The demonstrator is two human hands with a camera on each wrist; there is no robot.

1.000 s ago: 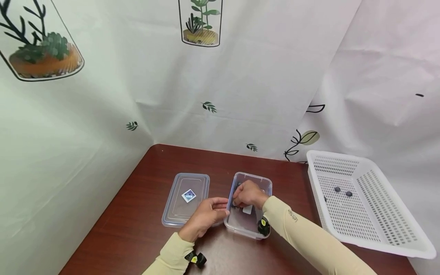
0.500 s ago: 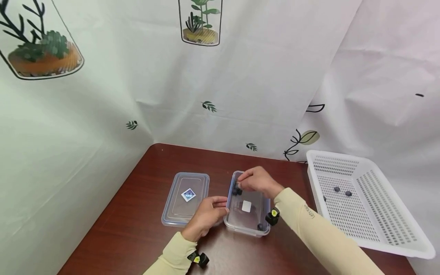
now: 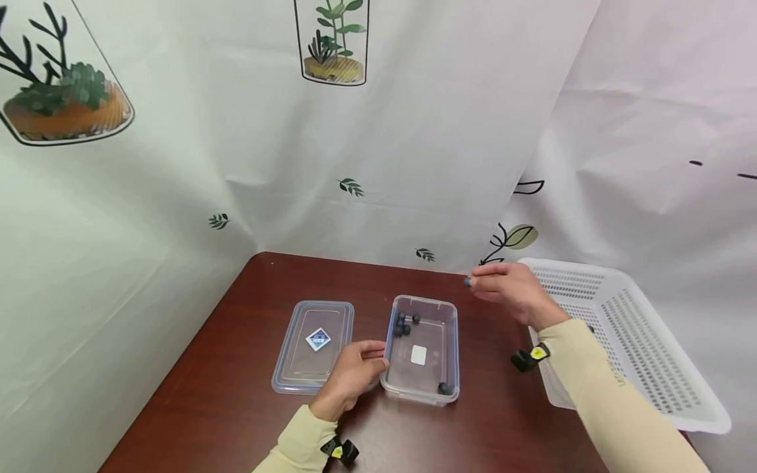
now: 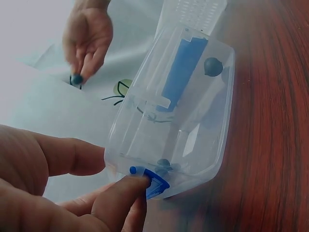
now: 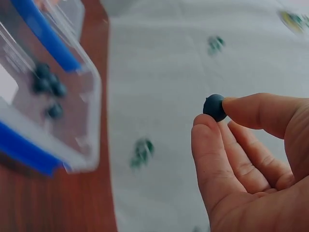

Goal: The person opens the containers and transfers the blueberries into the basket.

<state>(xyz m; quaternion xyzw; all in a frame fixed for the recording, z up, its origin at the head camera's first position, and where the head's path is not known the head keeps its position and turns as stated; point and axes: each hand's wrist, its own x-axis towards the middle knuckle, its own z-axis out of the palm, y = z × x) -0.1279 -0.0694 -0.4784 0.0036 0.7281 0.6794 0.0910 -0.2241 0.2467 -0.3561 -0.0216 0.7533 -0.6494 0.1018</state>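
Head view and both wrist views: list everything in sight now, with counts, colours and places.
Box: 1, clear with blue edging, mid-table
Sticker: 1, white, box bottom
Box berries: several, dark blue, most bunched far left, exact count unclear
Held berry: 1, dark blue, in right fingertips
Basket berry: at least 1, dark, basket partly hidden
Basket: 1, white, right of box
Lid: 1, clear with bluish rim, left of box
Label: 1, blue and white, on lid
Table: 1, red-brown, underneath
Cloth: count unclear, white, plant-printed, around table
Sleeves: 2, cream, forearms
Wrist cameras: 2, black and yellow, wrists
Hands: 2, bare, left at box's left side, right raised
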